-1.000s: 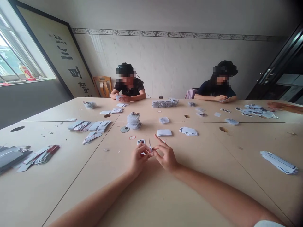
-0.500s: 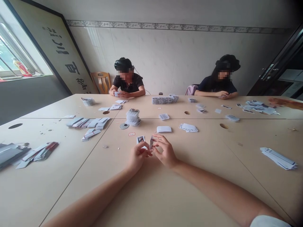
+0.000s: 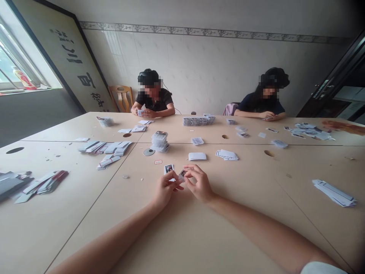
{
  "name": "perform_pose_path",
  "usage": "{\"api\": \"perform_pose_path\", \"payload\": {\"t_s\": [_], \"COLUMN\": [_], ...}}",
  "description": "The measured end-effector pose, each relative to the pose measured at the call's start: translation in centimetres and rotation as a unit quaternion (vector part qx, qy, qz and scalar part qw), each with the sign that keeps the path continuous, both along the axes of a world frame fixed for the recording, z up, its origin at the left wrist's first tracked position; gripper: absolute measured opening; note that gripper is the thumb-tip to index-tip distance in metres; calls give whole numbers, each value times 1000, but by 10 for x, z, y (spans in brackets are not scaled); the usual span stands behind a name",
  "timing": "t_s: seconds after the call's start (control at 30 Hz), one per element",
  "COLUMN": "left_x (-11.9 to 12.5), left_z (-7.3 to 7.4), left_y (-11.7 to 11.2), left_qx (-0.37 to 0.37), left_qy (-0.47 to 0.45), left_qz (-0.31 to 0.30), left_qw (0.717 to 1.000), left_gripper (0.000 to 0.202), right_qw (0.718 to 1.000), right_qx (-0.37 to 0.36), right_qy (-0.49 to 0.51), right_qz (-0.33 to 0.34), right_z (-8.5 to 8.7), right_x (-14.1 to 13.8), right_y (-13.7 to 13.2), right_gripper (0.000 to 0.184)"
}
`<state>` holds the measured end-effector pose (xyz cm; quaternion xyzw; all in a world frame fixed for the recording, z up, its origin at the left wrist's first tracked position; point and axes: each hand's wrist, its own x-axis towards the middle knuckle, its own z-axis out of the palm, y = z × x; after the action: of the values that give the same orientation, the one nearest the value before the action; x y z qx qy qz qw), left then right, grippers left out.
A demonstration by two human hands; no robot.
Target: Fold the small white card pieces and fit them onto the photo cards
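Left hand [image 3: 165, 189]: pinching the small card [image 3: 181, 176] on its left side
Right hand [image 3: 200, 184]: fingertips closed on its right
Small card: tilted between both hands, over the table [image 3: 182, 239]
Picture card [image 3: 169, 168]: just beyond the left hand

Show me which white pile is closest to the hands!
The neat stack just beyond the right hand; the fanned pile beside it and the others sit farther away.

Window [image 3: 8, 61]: overexposed, daylight from ten o'clock
Wall [image 3: 196, 76]: pale glare, eleven o'clock
Cabinet [image 3: 332, 89]: dim, lens-skewed, two o'clock
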<state>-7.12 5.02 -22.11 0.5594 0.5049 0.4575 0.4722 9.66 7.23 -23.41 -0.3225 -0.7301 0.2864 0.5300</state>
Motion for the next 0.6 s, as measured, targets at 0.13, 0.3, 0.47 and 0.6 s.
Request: {"api": "perform_pose_path", "payload": {"t_s": [0.13, 0.3, 0.47, 0.6], "left_x": [0, 1, 1, 2], "left_z": [0, -1, -1, 2], "left_y": [1, 2, 3, 2], "left_qx": [-1, -6, -5, -15], "left_qy": [-5, -30, -38, -53], "left_qz": [5, 10, 15, 25], "left_qw": [1000, 999, 999, 998], "left_gripper": [33, 31, 32, 34], "right_qw": [1000, 1000, 999, 997], "right_qx": [6, 5, -20, -68], "right_qy": [-3, -6, -4, 14], "right_qz": [-9, -20, -32, -34], "right_z": [2, -1, -2, 0], "right_x": [0, 0, 0, 0], "right_y": [0, 2, 3, 4], "right_gripper": [10, 10, 10, 11]}}
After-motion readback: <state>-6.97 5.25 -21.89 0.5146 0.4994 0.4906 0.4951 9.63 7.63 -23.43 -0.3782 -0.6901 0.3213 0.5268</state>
